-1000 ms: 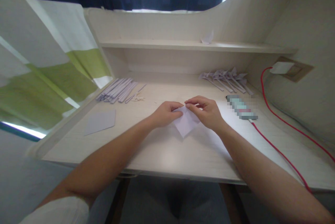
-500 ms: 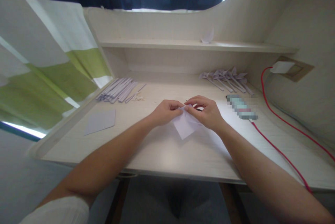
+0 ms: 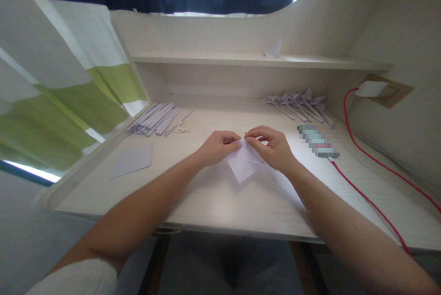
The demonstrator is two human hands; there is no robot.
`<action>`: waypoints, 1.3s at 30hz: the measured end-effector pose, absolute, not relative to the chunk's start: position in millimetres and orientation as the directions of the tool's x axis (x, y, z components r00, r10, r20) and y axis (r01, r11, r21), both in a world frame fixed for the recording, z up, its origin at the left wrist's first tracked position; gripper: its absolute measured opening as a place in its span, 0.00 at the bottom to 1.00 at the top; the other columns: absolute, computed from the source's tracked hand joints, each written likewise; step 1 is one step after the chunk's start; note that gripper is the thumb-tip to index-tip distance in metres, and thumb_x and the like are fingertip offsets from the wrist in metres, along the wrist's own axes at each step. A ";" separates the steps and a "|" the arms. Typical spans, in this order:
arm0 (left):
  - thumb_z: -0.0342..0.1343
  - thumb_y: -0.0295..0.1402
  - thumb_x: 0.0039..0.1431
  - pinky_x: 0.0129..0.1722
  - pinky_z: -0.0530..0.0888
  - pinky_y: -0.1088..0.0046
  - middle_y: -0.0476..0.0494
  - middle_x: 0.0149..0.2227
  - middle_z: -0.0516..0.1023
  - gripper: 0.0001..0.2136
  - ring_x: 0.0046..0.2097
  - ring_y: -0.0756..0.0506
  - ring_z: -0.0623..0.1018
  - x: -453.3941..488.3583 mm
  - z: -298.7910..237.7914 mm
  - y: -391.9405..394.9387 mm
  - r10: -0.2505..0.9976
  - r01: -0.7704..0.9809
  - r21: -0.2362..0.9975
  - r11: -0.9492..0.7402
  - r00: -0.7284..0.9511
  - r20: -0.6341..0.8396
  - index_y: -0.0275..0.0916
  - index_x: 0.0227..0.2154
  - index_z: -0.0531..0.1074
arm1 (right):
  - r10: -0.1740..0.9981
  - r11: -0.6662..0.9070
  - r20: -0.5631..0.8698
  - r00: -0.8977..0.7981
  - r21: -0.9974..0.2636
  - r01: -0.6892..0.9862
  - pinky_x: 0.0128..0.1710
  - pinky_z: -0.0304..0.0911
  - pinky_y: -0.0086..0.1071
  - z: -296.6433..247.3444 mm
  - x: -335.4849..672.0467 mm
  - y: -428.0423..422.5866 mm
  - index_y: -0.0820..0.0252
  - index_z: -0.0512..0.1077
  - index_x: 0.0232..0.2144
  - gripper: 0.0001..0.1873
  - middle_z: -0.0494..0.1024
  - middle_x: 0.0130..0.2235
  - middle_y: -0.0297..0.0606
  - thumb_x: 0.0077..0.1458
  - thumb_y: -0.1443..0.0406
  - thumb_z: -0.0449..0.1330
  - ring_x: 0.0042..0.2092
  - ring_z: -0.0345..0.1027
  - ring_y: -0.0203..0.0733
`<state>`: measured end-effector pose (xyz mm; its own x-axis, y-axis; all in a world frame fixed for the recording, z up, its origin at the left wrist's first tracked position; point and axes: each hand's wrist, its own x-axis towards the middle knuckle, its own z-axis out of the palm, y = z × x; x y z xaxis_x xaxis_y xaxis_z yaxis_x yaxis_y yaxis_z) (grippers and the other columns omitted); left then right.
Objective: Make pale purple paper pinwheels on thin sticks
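Note:
Above the middle of the desk, a white sheet of paper hangs with one corner pointing toward me. My left hand is closed, pinching its upper left edge between thumb and fingers. On the other side my right hand is closed too, its thumb and forefinger meeting at the top of the paper. A tiny dark spot shows at those fingertips, too small to name. Part of the paper's right side has a fold or flap, partly hidden behind the right hand.
Several rolled paper sticks lie at the left, beside small pale bits. Nearer is flat paper. Paper pinwheels on sticks lie back right; a phone with a red cable lies nearer. A folded paper stands on the shelf.
My right thumb and forefinger have shifted slightly up to the paper's top, uncovering more of it. The left hand and the paper have barely moved.

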<state>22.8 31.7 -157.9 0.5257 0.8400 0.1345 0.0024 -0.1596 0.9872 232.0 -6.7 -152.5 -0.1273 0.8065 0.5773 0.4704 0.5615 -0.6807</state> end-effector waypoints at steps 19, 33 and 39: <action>0.66 0.32 0.44 0.34 0.72 0.73 0.46 0.31 0.83 0.10 0.34 0.46 0.79 20.7 -151.6 30.6 0.873 0.113 0.966 -0.234 0.461 0.158 0.35 0.32 0.83 | 0.958 0.258 0.271 0.098 -0.958 0.125 0.26 0.61 0.32 -149.7 233.5 3.0 0.56 0.75 0.29 0.07 0.74 0.26 0.32 0.53 0.59 0.66 0.28 0.66 0.39; 0.68 0.40 0.43 0.31 0.68 0.73 0.48 0.27 0.78 0.13 0.29 0.49 0.74 19.6 -151.3 39.8 0.951 -0.023 0.992 -0.124 0.282 0.125 0.36 0.28 0.79 | 0.977 0.164 0.178 0.116 -0.979 0.118 0.28 0.72 0.35 -156.8 241.0 13.5 0.57 0.75 0.26 0.05 0.81 0.27 0.38 0.49 0.62 0.65 0.29 0.75 0.43; 0.65 0.37 0.45 0.27 0.66 0.75 0.49 0.26 0.78 0.10 0.27 0.49 0.74 22.7 -149.6 32.6 0.915 0.090 0.988 -0.129 0.394 0.084 0.35 0.28 0.79 | 0.926 0.323 0.358 0.122 -0.917 0.233 0.41 0.73 0.39 -160.5 235.0 7.2 0.55 0.83 0.39 0.11 0.86 0.43 0.41 0.51 0.63 0.67 0.42 0.79 0.47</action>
